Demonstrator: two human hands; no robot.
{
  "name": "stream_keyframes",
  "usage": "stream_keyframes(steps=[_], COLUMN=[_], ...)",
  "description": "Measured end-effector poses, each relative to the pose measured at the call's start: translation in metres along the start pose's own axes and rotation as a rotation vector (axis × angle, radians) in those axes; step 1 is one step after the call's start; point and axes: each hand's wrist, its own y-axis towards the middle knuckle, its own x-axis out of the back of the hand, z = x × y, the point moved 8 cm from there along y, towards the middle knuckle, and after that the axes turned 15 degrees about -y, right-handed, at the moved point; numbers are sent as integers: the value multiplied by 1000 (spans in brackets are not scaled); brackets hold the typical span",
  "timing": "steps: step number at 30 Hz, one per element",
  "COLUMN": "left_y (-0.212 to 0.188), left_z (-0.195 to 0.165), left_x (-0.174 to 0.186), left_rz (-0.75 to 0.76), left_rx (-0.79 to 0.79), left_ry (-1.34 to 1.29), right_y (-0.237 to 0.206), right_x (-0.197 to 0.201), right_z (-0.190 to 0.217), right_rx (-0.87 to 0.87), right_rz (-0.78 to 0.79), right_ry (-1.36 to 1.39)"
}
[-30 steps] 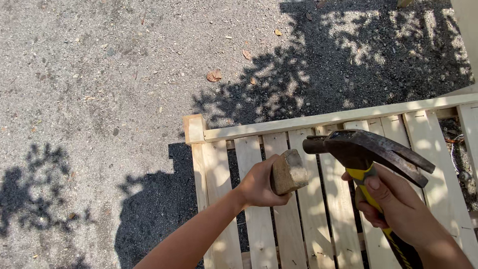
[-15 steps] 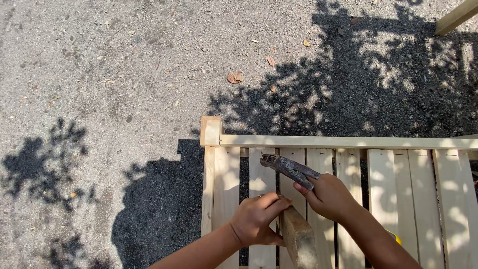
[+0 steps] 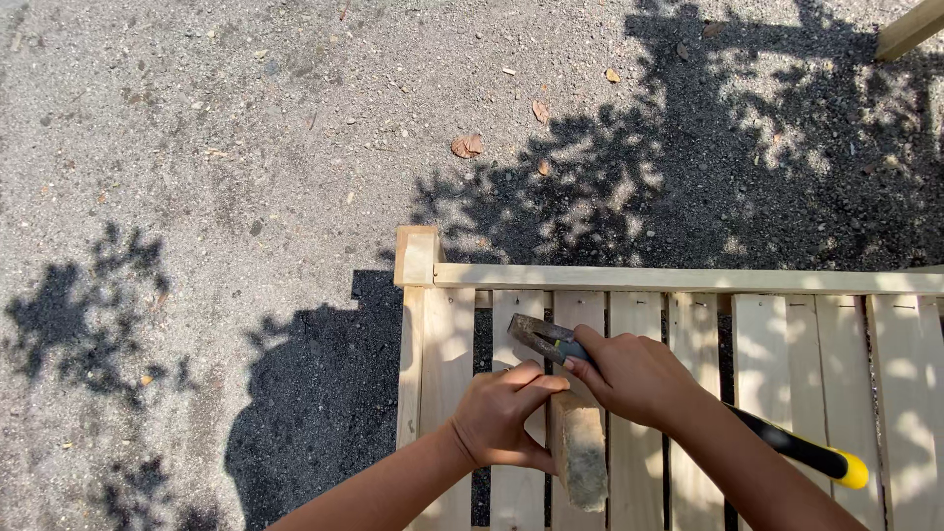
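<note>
A pale wooden slatted frame [image 3: 678, 280] lies flat on grey gravel, filling the lower right of the head view. My left hand [image 3: 503, 418] grips the top of a short worn wooden block [image 3: 580, 452] that rests along one slat. My right hand [image 3: 634, 376] is closed around a claw hammer [image 3: 539, 337] just behind its head. The dark metal head points left, over the slat next to the block. The hammer's black and yellow handle [image 3: 801, 452] runs back to the right under my forearm. Both hands touch at the fingertips.
Gravel ground [image 3: 197, 177] with scattered dry leaves [image 3: 466, 146] spreads left and above the frame. Tree shadows mottle it. A square corner post [image 3: 417, 254] marks the frame's upper left corner. Another wooden beam end [image 3: 910, 29] shows at the top right.
The hammer has come down from raised to low over the slats, and my right hand has slid up to grip near its head. The block has been laid along a slat.
</note>
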Motion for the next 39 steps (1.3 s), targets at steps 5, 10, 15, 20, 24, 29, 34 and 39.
stream_keyframes(steps=[5,10,15,20,24,29,34,39], left_y=[-3,-2,1,1,7,18,21,18], left_z=[4,5,4,5,6,7,12,20], left_x=[1,-6,-1,-7,-4,-4,-8,-16], left_rz=[12,-8,-21,10,-55,-40,-29,-13], left_rx=[4,-26,-42,-29,-24,46,106,162], left_ry=[0,9,21,1,17,-14,-34,-129], right_y=[-35,-19,-23,-29,1,-27,-76,-104], right_x=[34,0,-17,0,-51,-73,-104,-111], right_z=[-19,-12,-25,-27,-19,-50,-80,-107], right_rx=[-96,-70,-142,-45,-145,-256,-648,-690], right_rz=[-134,-128,-22,-308,-80,-404,-489,-759], right_ry=[231,269,336,576,330,873,758,483])
